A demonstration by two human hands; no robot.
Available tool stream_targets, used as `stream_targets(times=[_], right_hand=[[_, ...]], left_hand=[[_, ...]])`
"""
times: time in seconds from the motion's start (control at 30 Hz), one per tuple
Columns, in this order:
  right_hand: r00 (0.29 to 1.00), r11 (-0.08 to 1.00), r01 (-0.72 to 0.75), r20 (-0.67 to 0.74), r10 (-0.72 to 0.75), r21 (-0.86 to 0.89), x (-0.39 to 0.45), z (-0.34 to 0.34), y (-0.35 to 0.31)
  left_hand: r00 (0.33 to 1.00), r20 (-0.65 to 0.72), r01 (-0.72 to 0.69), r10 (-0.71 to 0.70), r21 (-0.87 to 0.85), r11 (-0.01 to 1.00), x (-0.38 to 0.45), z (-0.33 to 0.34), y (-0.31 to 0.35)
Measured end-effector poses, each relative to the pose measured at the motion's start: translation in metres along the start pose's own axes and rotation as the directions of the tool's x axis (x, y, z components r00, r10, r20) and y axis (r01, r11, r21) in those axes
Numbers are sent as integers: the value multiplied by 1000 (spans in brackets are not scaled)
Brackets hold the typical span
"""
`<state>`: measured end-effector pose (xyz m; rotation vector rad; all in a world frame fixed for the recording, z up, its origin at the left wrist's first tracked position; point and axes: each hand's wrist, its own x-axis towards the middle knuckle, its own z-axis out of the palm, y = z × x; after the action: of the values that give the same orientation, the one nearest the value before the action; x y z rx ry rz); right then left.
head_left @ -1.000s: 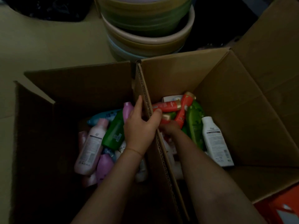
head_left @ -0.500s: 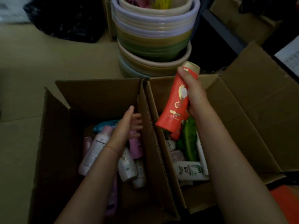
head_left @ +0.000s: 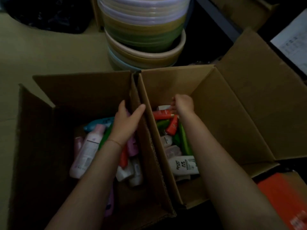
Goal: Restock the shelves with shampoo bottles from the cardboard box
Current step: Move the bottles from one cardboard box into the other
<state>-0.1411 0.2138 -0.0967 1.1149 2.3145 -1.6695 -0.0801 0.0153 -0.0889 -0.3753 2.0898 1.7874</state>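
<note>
Both hands down in the boxes

Plainly dim light; detail is limited. Left fingers (head_left: 123,105) straight and spread, thumb out to the right, lying over the cardboard wall between the two boxes; they clasp nothing. Left hand (head_left: 127,121) hangs above the bottles in the left box (head_left: 41,130), a thin band at the wrist. Right fingers (head_left: 173,104) curl downward at the far end of the right box (head_left: 224,122), just above a red bottle (head_left: 162,114); whether they pinch anything I cannot tell, since the back of the right hand (head_left: 183,103) hides the tips.

Left box contents: a pink bottle (head_left: 87,150) lying lengthwise, a teal bottle (head_left: 98,124) beyond it, white bottles (head_left: 129,171) near the forearm, purple ones partly hidden under the arm. Right box contents: a second red bottle (head_left: 172,127) tilted below the first, green bottles (head_left: 183,140) along the forearm, a white bottle (head_left: 182,165) with dark lettering nearest the camera.

Both boxes sit side by side on the floor (head_left: 49,53), flaps open. Stacked basins (head_left: 144,39) stand just behind them. An orange item (head_left: 282,196) shows at lower right.
</note>
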Motion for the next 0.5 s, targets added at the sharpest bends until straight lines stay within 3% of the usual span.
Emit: stream_targets(times=[0.1,0.2,0.33,0.4,0.5], right_hand=[[994,973,-109,-49,101,-203,28,0,43],[965,900,-232,-202,166,-368,46,-7,87],[963,746,-267,-138,232,-610,60,-4,123],[966,703,-257,-153,209,-663,65,5,132],[976,624,-196,-213,48,-756,74,15,154]], left_hand=[[998,23,-65,64,15,998,0,39,12],[987,-121,-91,102,90,992,-4,58,4],[975,-167,-142,149,50,989,-3,64,-6],[974,-169,-150,153,32,988,1,64,-10],[974,-160,-157,160,35,987,5,65,-14]])
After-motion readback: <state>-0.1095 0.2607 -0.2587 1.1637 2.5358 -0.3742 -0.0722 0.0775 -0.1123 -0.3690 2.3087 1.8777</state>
